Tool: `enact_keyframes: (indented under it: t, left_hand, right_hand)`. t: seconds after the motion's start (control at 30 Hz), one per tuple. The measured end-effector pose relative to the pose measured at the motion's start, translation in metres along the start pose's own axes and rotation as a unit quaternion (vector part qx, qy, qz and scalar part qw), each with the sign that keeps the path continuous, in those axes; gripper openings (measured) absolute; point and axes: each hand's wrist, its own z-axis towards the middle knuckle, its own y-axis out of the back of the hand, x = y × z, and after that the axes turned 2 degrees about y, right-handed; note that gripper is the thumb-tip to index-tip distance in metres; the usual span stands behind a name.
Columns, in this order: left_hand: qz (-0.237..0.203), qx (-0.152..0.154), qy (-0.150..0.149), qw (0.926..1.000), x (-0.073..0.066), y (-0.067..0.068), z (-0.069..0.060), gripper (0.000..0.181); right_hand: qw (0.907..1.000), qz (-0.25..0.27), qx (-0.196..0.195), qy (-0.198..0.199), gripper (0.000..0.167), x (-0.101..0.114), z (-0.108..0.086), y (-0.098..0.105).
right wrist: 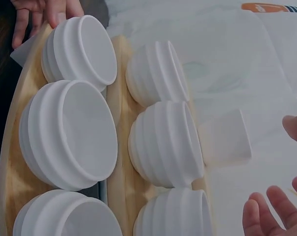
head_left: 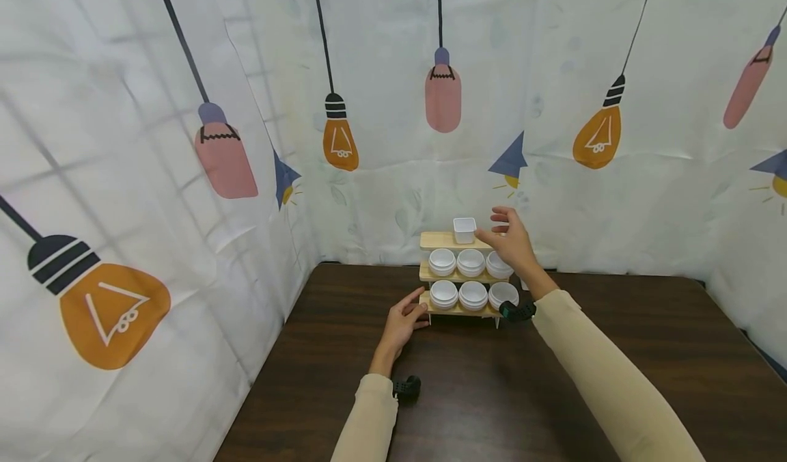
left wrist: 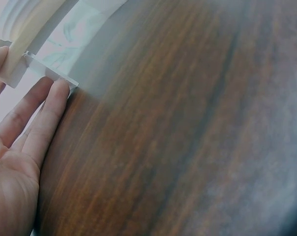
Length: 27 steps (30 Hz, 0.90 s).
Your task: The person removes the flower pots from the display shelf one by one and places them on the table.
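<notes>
A three-tiered wooden rack (head_left: 424,270) with white legs stands at the back of the table. My left hand (head_left: 399,322) holds the left end of its lowest tier; in the left wrist view, fingertips (left wrist: 60,88) touch a white leg and another touches the wood. Round ribbed white bowls (head_left: 471,262) fill the two lower tiers in rows. A square white cup (head_left: 464,230) sits on the top tier. My right hand (head_left: 513,243) is just right of it, thumb and fingers spread, nothing between them; the right wrist view shows a gap to the cup (right wrist: 227,137).
The dark wooden table (head_left: 369,421) extends in front of the rack and to both sides. A pale curtain (head_left: 381,195) printed with hanging lamps stands close behind the rack and along the left side. A black wrist camera is strapped to each arm.
</notes>
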Motion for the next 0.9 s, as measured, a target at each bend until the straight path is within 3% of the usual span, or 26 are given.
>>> enact_keyframes:
  t: [0.27,0.9]
  left_hand:
    - [-0.003,-0.007,-0.002,1.0,-0.003,0.001,-0.001,0.047]
    - [0.0,-0.002,-0.008,1.0,-0.001,-0.001,-0.002,0.049]
  right_hand:
    - [0.9998,0.005,0.01,-0.019,0.079,0.004,0.01,-0.011]
    - [0.9956,-0.042,0.055,-0.062,0.089,-0.001,0.026,-0.017]
